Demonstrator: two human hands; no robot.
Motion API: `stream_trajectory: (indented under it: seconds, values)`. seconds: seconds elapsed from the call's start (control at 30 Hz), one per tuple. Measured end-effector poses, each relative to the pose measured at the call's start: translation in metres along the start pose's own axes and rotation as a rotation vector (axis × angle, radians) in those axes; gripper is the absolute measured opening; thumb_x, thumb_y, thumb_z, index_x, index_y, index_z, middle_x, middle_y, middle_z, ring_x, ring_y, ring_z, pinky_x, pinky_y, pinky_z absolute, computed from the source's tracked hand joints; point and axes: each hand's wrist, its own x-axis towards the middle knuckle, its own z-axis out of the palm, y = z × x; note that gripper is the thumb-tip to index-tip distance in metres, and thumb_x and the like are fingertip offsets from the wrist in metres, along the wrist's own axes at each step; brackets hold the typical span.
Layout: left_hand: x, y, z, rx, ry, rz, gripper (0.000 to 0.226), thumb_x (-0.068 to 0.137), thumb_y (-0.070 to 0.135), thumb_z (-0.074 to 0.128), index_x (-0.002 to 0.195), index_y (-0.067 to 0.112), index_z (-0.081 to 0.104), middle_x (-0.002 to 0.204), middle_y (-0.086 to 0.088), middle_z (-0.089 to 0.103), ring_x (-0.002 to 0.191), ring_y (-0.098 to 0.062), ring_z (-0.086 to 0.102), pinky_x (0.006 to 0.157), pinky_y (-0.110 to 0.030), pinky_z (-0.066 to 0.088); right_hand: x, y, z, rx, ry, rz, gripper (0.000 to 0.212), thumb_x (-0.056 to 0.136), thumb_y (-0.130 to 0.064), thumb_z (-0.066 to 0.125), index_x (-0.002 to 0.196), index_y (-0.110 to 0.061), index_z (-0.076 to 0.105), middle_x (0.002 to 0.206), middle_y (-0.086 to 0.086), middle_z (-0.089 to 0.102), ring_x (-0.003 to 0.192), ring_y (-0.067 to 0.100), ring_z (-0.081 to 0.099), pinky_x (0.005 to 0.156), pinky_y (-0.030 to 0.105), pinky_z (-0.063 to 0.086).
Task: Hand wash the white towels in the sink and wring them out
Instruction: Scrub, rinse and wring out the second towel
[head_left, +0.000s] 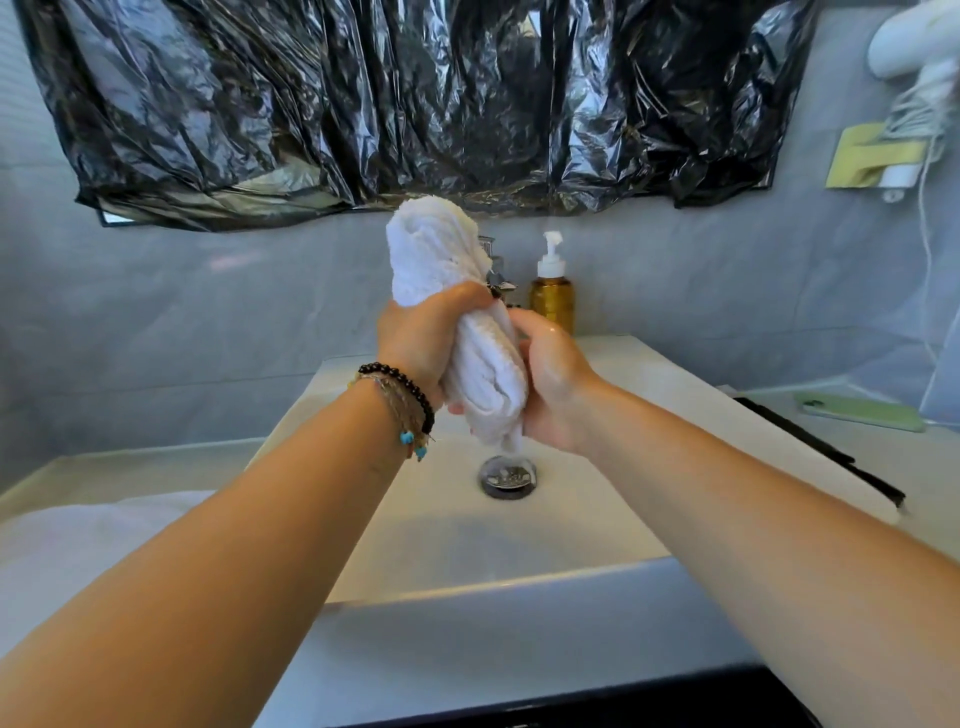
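A white towel (441, 260), rolled into a thick twist, is held upright above the white sink (467, 582). My left hand (423, 340) grips its middle, with the bunched top bulging out above the fist. My right hand (550, 382) grips the lower part from the right side. The towel's bottom tip hangs just above the metal drain (506, 475). The faucet (496, 273) is mostly hidden behind the towel.
An amber soap pump bottle (551, 291) stands behind the sink. More white cloth (88, 540) lies on the counter at left. A green phone (860, 411) lies on the right counter. Black plastic sheeting (415, 104) covers the wall above. A white hair dryer (914, 47) hangs top right.
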Motion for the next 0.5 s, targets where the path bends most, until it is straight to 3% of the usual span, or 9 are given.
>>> stream_trajectory:
  seconds: [0.1,0.17,0.23,0.3,0.33,0.4,0.47,0.5]
  values:
    - [0.002,-0.004,-0.003,0.005,0.088,0.065,0.034,0.066,0.016,0.084,0.095,0.02,0.066,0.091,-0.005,0.074,0.083,-0.024,0.074,0.073,-0.042,0.062,-0.01,0.005,0.002,-0.054,-0.059,-0.026,0.042,0.074,-0.03,0.047,0.104,-0.004,0.062,0.1,0.02,0.061,0.09,0.032,0.056,0.086,0.045,0.045]
    - [0.004,-0.007,-0.005,-0.001,0.153,0.101,0.038,0.061,0.018,0.085,0.094,0.022,0.066,0.093,-0.003,0.074,0.084,-0.021,0.073,0.074,-0.041,0.062,-0.012,0.006,-0.001,-0.233,-0.126,-0.099,0.049,0.067,-0.021,0.05,0.114,-0.009,0.055,0.107,0.016,0.06,0.096,0.032,0.058,0.086,0.041,0.047]
    - [0.006,-0.01,-0.006,-0.009,0.217,0.128,0.035,0.063,0.016,0.084,0.092,0.024,0.066,0.091,0.0,0.074,0.081,-0.017,0.073,0.074,-0.038,0.062,-0.013,0.011,0.003,-0.618,-0.132,-0.197,0.086,0.068,-0.015,0.062,0.146,-0.021,0.027,0.134,0.006,0.049,0.114,0.022,0.055,0.091,0.034,0.051]
    - [0.006,-0.011,-0.005,-0.001,0.236,0.114,0.033,0.064,0.015,0.082,0.092,0.022,0.066,0.089,0.001,0.073,0.08,-0.016,0.073,0.075,-0.038,0.062,-0.007,0.021,0.011,-1.003,-0.072,-0.277,0.124,0.053,-0.029,0.073,0.152,-0.034,-0.002,0.148,-0.005,0.028,0.126,0.019,0.044,0.096,0.036,0.05]
    - [0.005,-0.01,-0.003,-0.01,0.221,0.098,0.034,0.063,0.013,0.082,0.092,0.019,0.066,0.089,0.0,0.073,0.081,-0.018,0.073,0.076,-0.041,0.062,-0.001,0.026,0.011,-1.113,-0.024,-0.311,0.127,0.046,-0.036,0.074,0.151,-0.033,0.002,0.144,-0.003,0.032,0.123,0.02,0.046,0.094,0.038,0.051]
    - [0.001,-0.009,0.002,-0.009,0.184,0.088,0.036,0.059,0.012,0.079,0.091,0.018,0.065,0.091,-0.003,0.073,0.084,-0.022,0.074,0.078,-0.045,0.062,0.008,0.026,0.013,-1.206,0.177,-0.346,0.103,0.052,-0.042,0.077,0.141,-0.019,0.03,0.121,0.0,0.053,0.107,0.019,0.057,0.084,0.036,0.054]
    - [0.0,-0.006,0.006,0.093,0.164,0.17,0.03,0.063,0.008,0.077,0.084,0.022,0.061,0.09,-0.002,0.071,0.088,-0.023,0.072,0.08,-0.045,0.062,0.014,0.023,0.013,-1.308,0.303,-0.374,0.049,0.068,-0.036,0.07,0.112,-0.02,0.056,0.089,-0.007,0.061,0.086,0.014,0.061,0.069,0.026,0.052]
    - [-0.001,-0.003,0.008,0.138,0.14,0.225,0.028,0.067,0.005,0.075,0.081,0.023,0.058,0.088,-0.002,0.069,0.09,-0.026,0.072,0.08,-0.045,0.061,0.013,0.02,0.013,-1.311,0.289,-0.393,0.022,0.075,-0.03,0.065,0.093,-0.021,0.058,0.073,-0.009,0.058,0.073,0.012,0.059,0.06,0.021,0.048]
